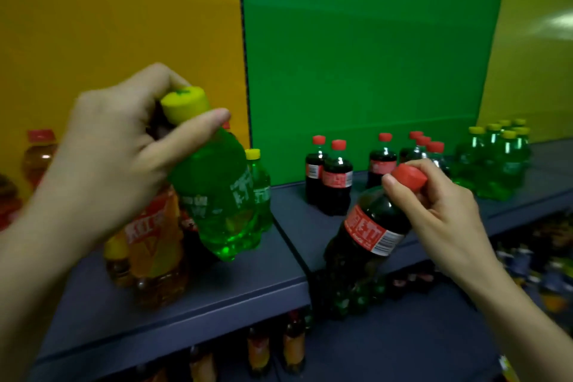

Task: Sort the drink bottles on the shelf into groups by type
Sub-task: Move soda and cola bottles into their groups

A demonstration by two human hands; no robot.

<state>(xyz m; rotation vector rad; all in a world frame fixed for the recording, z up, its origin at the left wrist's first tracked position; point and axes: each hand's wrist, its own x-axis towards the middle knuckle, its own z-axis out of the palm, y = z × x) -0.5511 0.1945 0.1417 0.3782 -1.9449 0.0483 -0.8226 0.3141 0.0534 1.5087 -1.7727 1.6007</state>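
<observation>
Head view: the right hand (440,214) pinches a tilted cola bottle (369,236) by its red cap, over the shelf's (217,282) near edge. The left hand (117,149) grips a tilted green bottle (214,195) by its yellow cap, above orange bottles (155,242). Farther right stand cola bottles (336,186), then green bottles (496,161).

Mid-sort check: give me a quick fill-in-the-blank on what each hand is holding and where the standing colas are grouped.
1. The left hand grips a green bottle that has a ____ cap.
2. The right hand holds a cola bottle by its ____ cap.
3. The cola group stands in front of the ____ back panel.

Missing words: yellow; red; green.
</observation>
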